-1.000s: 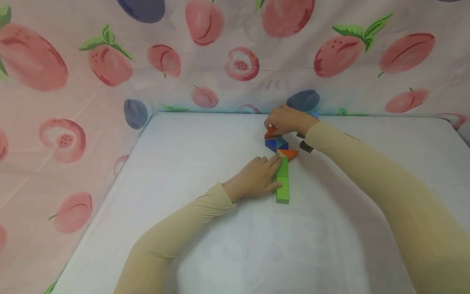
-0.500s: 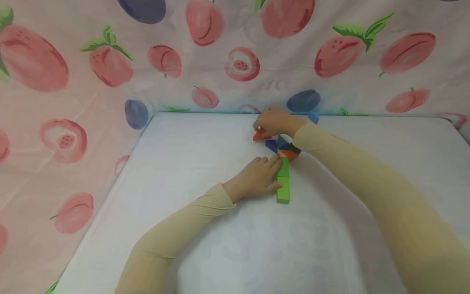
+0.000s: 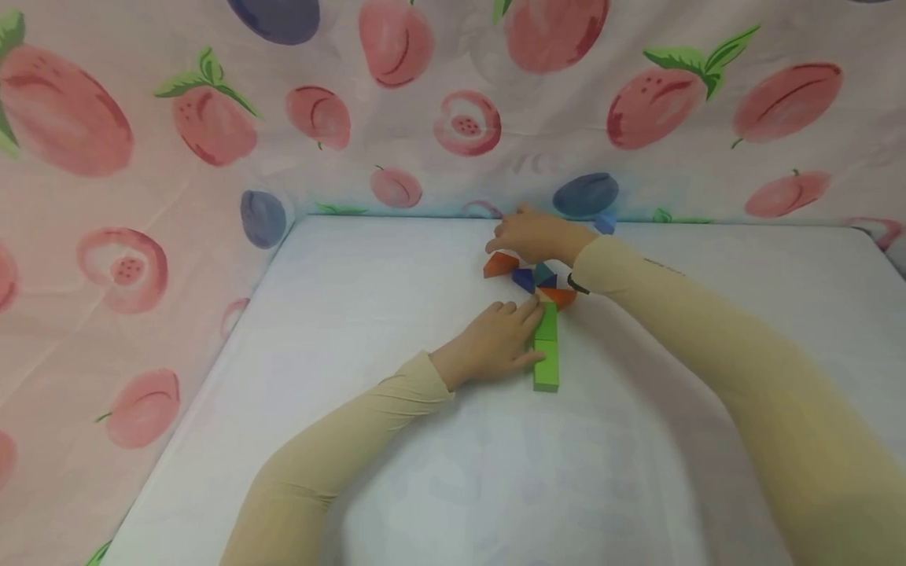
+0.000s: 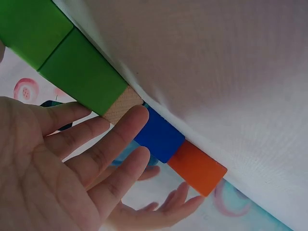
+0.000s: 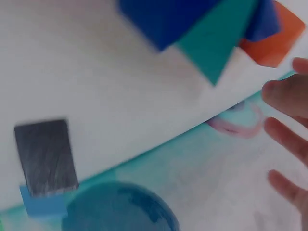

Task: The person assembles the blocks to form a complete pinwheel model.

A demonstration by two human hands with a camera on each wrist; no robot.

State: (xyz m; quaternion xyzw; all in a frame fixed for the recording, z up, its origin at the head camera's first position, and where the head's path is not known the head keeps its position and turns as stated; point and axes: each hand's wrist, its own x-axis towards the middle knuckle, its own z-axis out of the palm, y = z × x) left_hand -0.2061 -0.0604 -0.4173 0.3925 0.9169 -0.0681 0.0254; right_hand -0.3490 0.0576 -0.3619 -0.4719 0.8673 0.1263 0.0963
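My left hand [image 3: 491, 343] lies along the left side of two green blocks [image 3: 546, 365] set end to end, fingers extended and touching them. Beyond them a joined group has an orange block [image 3: 559, 297] with a bare wood face, blue blocks [image 3: 524, 280] and a teal triangular block [image 3: 542, 273]. At its far left end is another orange block [image 3: 501, 265], next to a blue one. Just behind that orange block hovers my right hand [image 3: 541, 236], its fingers spread and holding nothing in the right wrist view.
A dark block [image 5: 46, 159] stands near the table's back edge, partly hidden by the right sleeve in the head view. A light blue block [image 3: 605, 224] is behind it. A fruit-print curtain [image 3: 396, 141] rises along the back and left of the white table [image 3: 396, 275].
My right hand carried the orange block leftward and set it at the end of the blue blocks, then let go and drew slightly back. My left hand has stayed put.
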